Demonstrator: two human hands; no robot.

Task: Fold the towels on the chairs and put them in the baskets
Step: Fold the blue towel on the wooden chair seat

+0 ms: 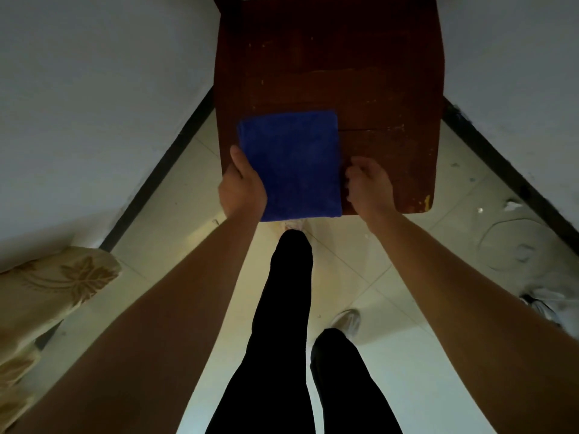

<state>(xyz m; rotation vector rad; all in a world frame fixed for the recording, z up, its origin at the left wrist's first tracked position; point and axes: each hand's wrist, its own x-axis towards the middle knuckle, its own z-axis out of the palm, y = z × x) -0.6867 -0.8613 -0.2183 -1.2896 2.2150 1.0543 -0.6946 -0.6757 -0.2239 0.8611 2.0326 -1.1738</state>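
A blue towel (289,164), folded into a neat rectangle, lies on the front left part of a dark brown wooden chair seat (360,73). Its near edge hangs slightly over the seat's front. My left hand (242,186) grips the towel's left edge, thumb on top and fingers underneath. My right hand (369,186) is at the towel's right edge with curled fingers that seem to pinch that edge; the fingertips are blurred. No basket is in view.
The chair stands in a corner between two white walls with dark skirting. Pale floor tiles surround it. A beige patterned cushion or fabric (47,292) is at the left. A light grey object (526,245) lies on the floor at right. My black-trousered legs stand below.
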